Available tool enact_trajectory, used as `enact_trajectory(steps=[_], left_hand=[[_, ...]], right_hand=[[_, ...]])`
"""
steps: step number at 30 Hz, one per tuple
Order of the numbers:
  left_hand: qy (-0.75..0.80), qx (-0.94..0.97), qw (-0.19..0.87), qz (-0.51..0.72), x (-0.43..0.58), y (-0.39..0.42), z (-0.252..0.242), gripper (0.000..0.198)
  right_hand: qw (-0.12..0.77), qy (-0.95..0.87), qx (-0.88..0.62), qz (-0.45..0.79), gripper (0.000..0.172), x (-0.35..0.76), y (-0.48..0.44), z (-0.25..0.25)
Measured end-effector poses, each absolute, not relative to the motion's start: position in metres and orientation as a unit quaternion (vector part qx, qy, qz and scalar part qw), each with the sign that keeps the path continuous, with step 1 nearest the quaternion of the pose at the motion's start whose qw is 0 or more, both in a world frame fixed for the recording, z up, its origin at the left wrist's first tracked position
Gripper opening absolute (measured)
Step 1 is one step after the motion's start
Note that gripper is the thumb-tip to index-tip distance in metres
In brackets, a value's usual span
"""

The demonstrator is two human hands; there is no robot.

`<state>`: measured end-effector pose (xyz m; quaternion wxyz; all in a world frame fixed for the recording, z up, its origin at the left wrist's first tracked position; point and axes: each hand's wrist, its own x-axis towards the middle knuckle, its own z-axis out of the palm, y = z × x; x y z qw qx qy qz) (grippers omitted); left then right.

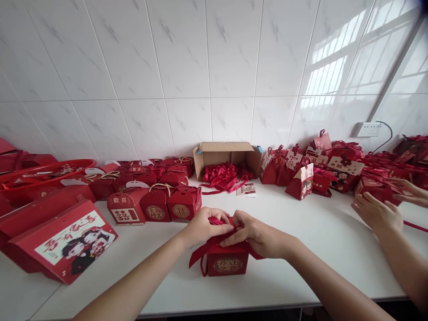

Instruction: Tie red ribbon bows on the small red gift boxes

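A small red gift box (pixel 216 264) with a gold emblem stands upright near the table's front edge, straight in front of me. Red ribbon (pixel 197 254) lies over its top, with ends hanging down at the sides. My left hand (pixel 206 226) pinches the ribbon above the lid, a loop showing between its fingers. From the other side, my right hand (pixel 259 234) closes on the same ribbon, its fingertips almost meeting the left ones. The knot area itself is hidden behind the fingers.
A cardboard carton (pixel 227 146) of loose red ribbons lies against the tiled wall. Rows of red boxes (pixel 154 205) stand left, beside a large printed box (pixel 76 245) and a red basin (pixel 88 162). At right, another person's hands (pixel 379 214) touch a ribboned box (pixel 376 188).
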<state>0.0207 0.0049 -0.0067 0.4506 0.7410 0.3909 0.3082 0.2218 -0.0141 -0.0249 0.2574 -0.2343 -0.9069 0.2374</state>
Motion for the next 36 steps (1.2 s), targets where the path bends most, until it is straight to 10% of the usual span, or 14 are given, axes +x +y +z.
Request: enact_trajectory(steps=[9,15,20,36], left_hand=[[0.408,0.690,0.507,0.318,0.016,0.006,-0.006,0.017],[0.411,0.682,0.505,0.333,0.018,0.007,-0.010,0.023],[0.407,0.657,0.508,0.380,0.024,0.005,-0.013,0.055],[0.380,0.681,0.528,0.336,0.015,0.008,-0.016,0.027]], right_hand=[[0.271,-0.894,-0.245,0.257,0.040,0.226,-0.014,-0.024],[0.406,-0.801,-0.308,0.315,0.007,0.224,-0.011,-0.027],[0.430,-0.774,-0.322,0.334,0.009,0.220,-0.010,-0.026],[0.442,-0.750,-0.344,0.350,0.007,0.230,-0.006,-0.036]])
